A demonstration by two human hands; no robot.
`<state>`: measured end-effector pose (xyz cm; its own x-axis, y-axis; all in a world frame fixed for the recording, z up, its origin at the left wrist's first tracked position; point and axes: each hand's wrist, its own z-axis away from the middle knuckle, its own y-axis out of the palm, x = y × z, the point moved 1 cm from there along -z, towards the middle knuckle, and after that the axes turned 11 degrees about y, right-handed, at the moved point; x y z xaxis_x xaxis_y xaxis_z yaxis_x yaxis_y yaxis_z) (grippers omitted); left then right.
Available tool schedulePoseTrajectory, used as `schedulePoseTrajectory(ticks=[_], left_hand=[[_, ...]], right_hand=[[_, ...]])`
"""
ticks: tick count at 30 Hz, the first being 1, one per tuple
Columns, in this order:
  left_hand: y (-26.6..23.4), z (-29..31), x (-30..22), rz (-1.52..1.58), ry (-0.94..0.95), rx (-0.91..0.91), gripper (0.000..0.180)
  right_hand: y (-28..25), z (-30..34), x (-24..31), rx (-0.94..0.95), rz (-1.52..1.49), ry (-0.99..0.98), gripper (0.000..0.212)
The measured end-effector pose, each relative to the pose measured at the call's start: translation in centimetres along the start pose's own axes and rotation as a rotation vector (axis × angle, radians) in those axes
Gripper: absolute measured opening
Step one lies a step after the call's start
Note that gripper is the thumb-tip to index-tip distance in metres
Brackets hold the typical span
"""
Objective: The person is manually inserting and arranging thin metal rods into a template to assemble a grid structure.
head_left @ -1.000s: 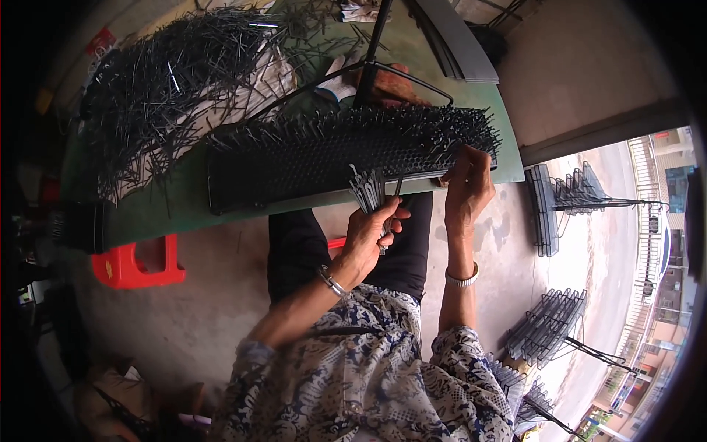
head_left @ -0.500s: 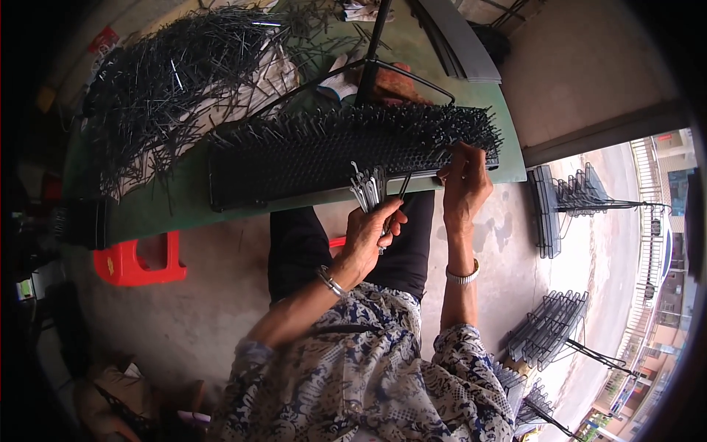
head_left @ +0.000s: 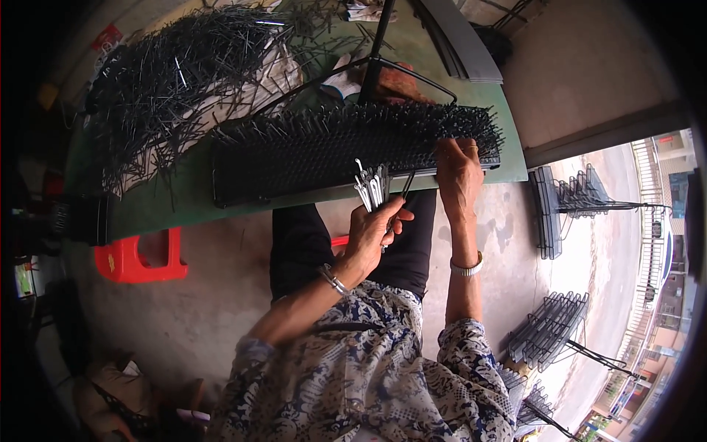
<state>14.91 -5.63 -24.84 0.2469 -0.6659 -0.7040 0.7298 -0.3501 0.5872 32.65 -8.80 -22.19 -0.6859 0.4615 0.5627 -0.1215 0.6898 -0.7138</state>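
Note:
My left hand is closed round a bundle of thin metal rods with small bent or looped ends, which fan upward. One dark rod leans apart from the bundle, beside the thumb. My right hand is at the right part of a long black perforated panel, its fingers bent and pressed together over the holes. What those fingertips pinch, if anything, is hidden. Many dark rods stick up in dense rows along the far side and right end of the panel.
A large heap of black rods lies on cloth on the green table. A black metal frame rises behind the panel, near a work glove. A red stool stands below left; wire racks sit at right.
My right hand has come slightly nearer the panel and its fingers have dipped to the holes. My left hand and its bundle have hardly moved.

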Motion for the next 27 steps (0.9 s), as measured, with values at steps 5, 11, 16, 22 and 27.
schedulePoseTrajectory(ticks=[5, 11, 16, 22, 27], left_hand=[[-0.2, 0.1, -0.1, -0.033, 0.048, -0.002, 0.021], [-0.1, 0.2, -0.1, -0.089, 0.038, 0.039, 0.024], [0.3, 0.3, 0.3, -0.114, 0.035, 0.095, 0.027], [0.1, -0.5, 0.0, -0.114, 0.020, 0.065, 0.029], [-1.5, -1.7, 0.6, 0.010, -0.052, 0.003, 0.030]], right_hand=[[-0.2, 1.0, 0.3, 0.031, -0.022, 0.077, 0.016], [-2.0, 3.5, 1.0, 0.614, -0.579, 0.496, 0.015], [-2.0, 4.0, 0.5, 0.607, -0.671, 0.527, 0.012], [-3.2, 3.5, 1.4, 0.243, -0.515, 0.461, 0.011], [-3.3, 1.7, 1.9, -0.073, -0.376, 0.282, 0.006]])
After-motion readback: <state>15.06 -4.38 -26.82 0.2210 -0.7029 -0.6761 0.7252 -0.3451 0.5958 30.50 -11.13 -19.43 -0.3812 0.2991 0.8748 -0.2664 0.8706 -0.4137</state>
